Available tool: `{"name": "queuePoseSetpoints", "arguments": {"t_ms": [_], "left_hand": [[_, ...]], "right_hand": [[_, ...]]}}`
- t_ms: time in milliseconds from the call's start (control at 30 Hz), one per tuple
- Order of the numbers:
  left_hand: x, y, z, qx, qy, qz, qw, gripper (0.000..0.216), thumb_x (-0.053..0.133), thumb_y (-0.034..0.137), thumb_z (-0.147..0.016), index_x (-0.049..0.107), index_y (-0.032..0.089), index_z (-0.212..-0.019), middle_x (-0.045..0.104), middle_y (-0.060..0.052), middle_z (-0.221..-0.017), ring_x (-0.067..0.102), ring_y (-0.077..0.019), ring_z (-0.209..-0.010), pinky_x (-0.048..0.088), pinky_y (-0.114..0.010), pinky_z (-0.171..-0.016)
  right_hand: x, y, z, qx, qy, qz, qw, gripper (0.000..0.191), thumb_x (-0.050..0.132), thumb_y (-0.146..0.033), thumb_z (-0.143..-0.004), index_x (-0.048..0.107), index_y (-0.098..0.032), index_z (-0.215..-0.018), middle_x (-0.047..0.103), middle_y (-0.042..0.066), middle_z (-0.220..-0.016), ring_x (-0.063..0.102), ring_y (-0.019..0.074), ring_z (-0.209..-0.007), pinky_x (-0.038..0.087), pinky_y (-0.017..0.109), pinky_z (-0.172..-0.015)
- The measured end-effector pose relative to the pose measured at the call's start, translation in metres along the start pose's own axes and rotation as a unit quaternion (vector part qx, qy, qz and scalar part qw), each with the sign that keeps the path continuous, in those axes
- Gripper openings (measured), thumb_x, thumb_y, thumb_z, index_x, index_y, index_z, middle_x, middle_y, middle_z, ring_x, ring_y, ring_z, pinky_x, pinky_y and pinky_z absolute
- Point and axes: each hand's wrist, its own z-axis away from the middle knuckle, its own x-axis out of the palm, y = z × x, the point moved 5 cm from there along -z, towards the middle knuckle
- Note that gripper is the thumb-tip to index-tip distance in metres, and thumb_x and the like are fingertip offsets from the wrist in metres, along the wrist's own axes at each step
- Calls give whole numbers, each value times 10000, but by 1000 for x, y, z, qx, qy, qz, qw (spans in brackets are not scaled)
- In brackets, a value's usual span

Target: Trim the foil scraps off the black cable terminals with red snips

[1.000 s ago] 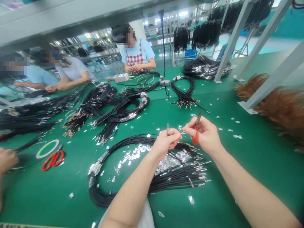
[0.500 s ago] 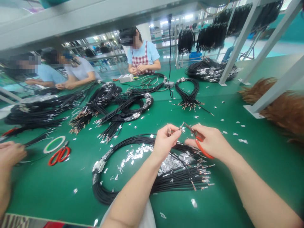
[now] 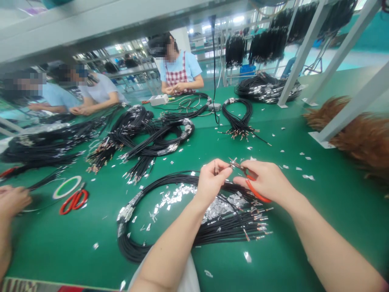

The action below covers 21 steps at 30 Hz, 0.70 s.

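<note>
My left hand [image 3: 214, 176] pinches the stripped end of a black cable, just above a looped bundle of black cables [image 3: 129, 243]. In my right hand [image 3: 269, 180] is a pair of scissors with orange handles [image 3: 257, 191]. The scissor blades meet the cable end at my left fingertips; whether they are fully closed is too small to tell. Beneath both hands lies a heap of silver foil scraps [image 3: 217, 211], inside the loop. The loose cable ends [image 3: 258, 223] with coppery tips point right.
Red-handled scissors [image 3: 73, 201] and a roll of white tape [image 3: 67, 187] lie left, near another person's hand [image 3: 13, 199]. More cable bundles [image 3: 170, 138] are spread behind. Metal posts [image 3: 349, 109] and a brown feathery object [image 3: 364, 142] stand right. Co-workers sit across the table.
The scissors in my right hand have moved left, and their blades now cross the cable end at my left fingertips. My left hand has stayed nearly still. The view has shifted slightly.
</note>
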Motion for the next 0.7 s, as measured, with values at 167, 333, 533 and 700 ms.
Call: {"name": "queuePoseSetpoints", "arguments": {"t_ms": [167,333,533,700], "left_hand": [[-4,7,0,-3,21,43,999,175,672,275,-690,548,153,-673,397,80,-465,264,-24,-375,167,-183,-381],[1,3,1,-28,-9,-31,999,195,674,292,-670,546,147,-639,418,62,-486,317,-42,-432,245,-195,-442],[16,-2,6,-35,-77,-124,989,181,625,275,-663,507,150,-604,452,38,-554,369,-79,-538,286,-219,-527],[27,-5,11,-15,-169,-238,956,64,492,136,-642,475,159,-586,414,52,-542,345,-87,-547,254,-226,-535]], "right_hand": [[1,12,2,6,43,-7,999,224,615,-419,-772,616,-197,-747,555,-21,-527,492,129,-473,338,234,-476],[-23,-9,10,-154,236,-68,957,85,510,-129,-832,578,-180,-841,630,28,-715,566,138,-661,456,254,-627],[-26,-37,20,-333,201,115,914,152,464,-104,-868,586,-167,-804,603,43,-653,496,159,-656,425,293,-621],[-15,-40,36,-354,90,240,899,220,432,-73,-860,571,-169,-718,525,29,-597,433,151,-583,334,290,-534]]}}
